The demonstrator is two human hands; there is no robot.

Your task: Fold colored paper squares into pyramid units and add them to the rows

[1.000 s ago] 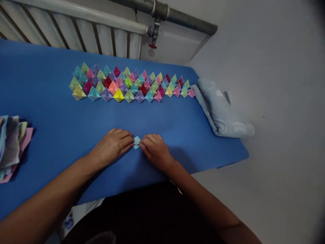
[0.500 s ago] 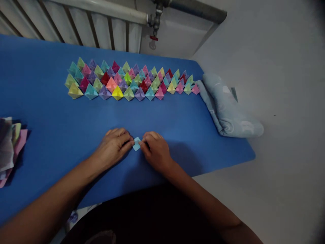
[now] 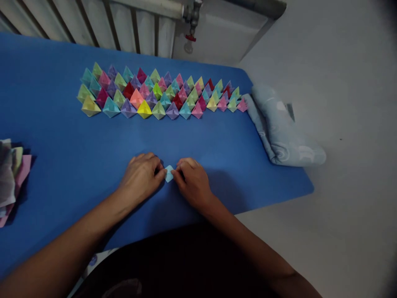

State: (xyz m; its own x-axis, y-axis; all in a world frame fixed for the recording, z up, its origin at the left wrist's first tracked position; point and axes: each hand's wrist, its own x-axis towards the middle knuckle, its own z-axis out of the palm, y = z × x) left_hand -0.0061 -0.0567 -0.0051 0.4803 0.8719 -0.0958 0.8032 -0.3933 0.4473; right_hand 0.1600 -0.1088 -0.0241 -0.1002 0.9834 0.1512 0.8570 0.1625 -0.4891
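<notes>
A small light-blue piece of folded paper [image 3: 169, 174] is held low over the blue table [image 3: 102, 165], between my two hands. My left hand [image 3: 144, 174] pinches its left side with thumb and fingers. On the opposite side, my right hand [image 3: 192, 180] grips the paper's right corner in the same way. The fingertips hide both side corners, so only the middle of the paper shows. Beyond my hands, several rows of folded paper boats [image 3: 144, 109] in many colours stand close together.
A pile of loose coloured paper sheets [image 3: 21, 174] lies at the left edge. A rolled grey-blue cloth [image 3: 288, 136] rests at the table's right end by the wall. Behind the table are a white radiator [image 3: 120, 29] and a valve with a red handle [image 3: 190, 38].
The view has shifted slightly. Both hands still hold the light-blue paper, and the left fingers have bent more at its left side.
</notes>
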